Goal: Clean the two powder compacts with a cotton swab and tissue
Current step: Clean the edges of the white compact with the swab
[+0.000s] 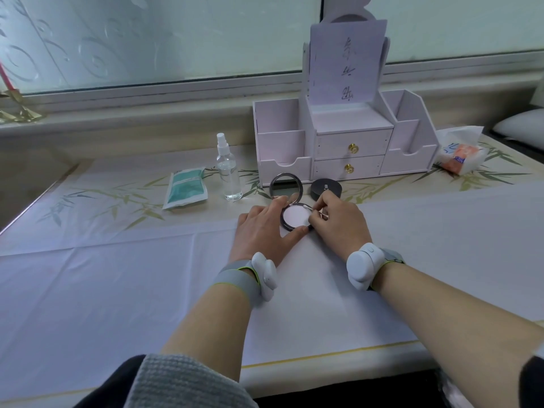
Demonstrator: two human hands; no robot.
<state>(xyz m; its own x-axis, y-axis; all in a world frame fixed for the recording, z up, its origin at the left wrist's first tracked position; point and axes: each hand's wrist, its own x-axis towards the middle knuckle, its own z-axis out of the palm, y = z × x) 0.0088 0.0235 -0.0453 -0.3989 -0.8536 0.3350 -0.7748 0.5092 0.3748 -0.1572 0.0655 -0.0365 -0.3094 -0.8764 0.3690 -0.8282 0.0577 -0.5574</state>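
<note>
An open powder compact [294, 214] lies on the table with its mirror lid [286, 186] standing up behind the pale powder pan. My left hand [263, 228] holds the compact's base, fingers at its left rim and thumb along its near edge. My right hand [335, 220] pinches a cotton swab [309, 207] whose white tip touches the pan's far right rim. A second compact [326, 188], black and closed, sits just behind my right hand. A tissue pack [459, 153] lies at the far right.
A white desktop organiser [344, 142] with two drawers stands behind the compacts. A clear spray bottle [228, 172] and a teal swab packet [185, 188] lie to the left. The window sill runs along the back.
</note>
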